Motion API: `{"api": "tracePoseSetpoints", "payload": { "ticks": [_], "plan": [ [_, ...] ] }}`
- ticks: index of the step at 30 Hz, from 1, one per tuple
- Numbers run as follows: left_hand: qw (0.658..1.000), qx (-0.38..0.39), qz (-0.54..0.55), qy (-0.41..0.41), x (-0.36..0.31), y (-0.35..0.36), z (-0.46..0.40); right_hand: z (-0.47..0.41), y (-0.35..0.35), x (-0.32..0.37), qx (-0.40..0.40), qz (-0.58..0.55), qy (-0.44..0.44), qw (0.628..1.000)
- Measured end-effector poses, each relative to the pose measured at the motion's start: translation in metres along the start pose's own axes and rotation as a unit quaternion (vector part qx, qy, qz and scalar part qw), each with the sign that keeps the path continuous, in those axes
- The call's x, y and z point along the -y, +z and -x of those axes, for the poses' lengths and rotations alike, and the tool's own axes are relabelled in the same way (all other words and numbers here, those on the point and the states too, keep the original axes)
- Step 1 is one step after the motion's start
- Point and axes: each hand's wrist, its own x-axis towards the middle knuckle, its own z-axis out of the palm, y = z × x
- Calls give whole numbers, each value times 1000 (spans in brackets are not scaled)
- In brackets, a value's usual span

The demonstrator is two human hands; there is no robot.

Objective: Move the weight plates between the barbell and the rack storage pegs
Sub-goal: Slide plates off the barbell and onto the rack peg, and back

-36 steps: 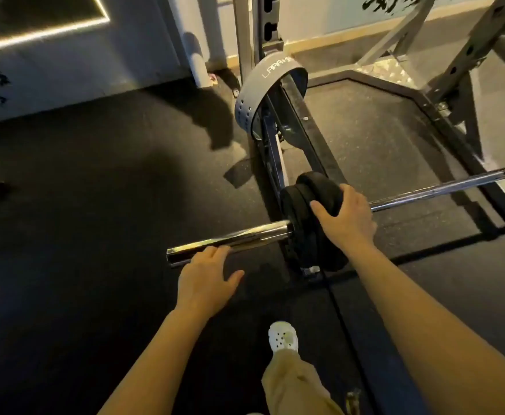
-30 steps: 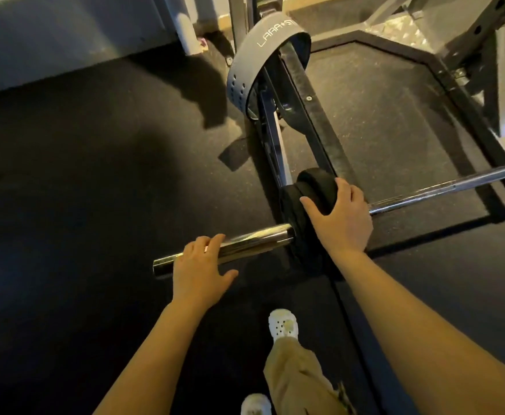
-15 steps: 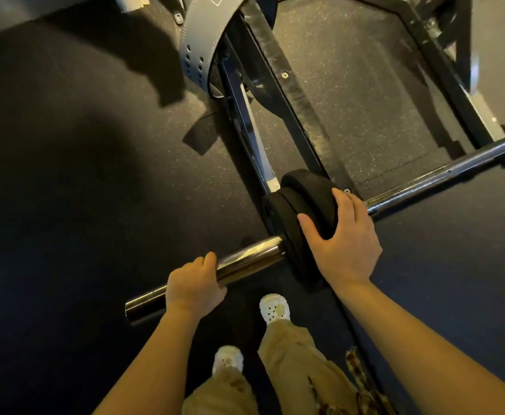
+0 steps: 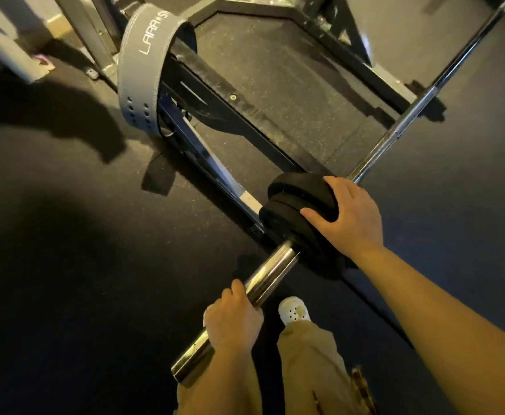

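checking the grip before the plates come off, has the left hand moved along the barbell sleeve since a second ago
Yes. The left hand went from resting open near the sleeve to gripping it, farther from the black plates.

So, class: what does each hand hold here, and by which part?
The left hand grips the barbell by its chrome sleeve, near the end. The right hand holds the black weight plates by their upper rims.

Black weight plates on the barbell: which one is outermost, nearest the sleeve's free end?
The larger black plate, toward the left hand; the right hand covers the smaller one behind.
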Motion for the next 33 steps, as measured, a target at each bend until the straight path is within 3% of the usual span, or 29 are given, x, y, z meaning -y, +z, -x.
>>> {"api": "tracePoseSetpoints", "payload": {
  "ticks": [7,11,17,23,33],
  "plan": [
    [999,28,-6,-33,-2,4,-8,48,5,29,-73,40,-30,996],
    [999,-1,-22,-35,-7,9,-9,61,37,23,-44,151,-90,984],
    [995,-59,-73,-17,-4,15,-4,45,42,18,-66,192,-145,968],
    [998,-15,-40,-49,-8,13,-10,26,34,39,-17,202,-168,965],
    [996,-25,-68,-60,-8,16,-7,15,35,60,23,204,-158,966]
  ]
}}
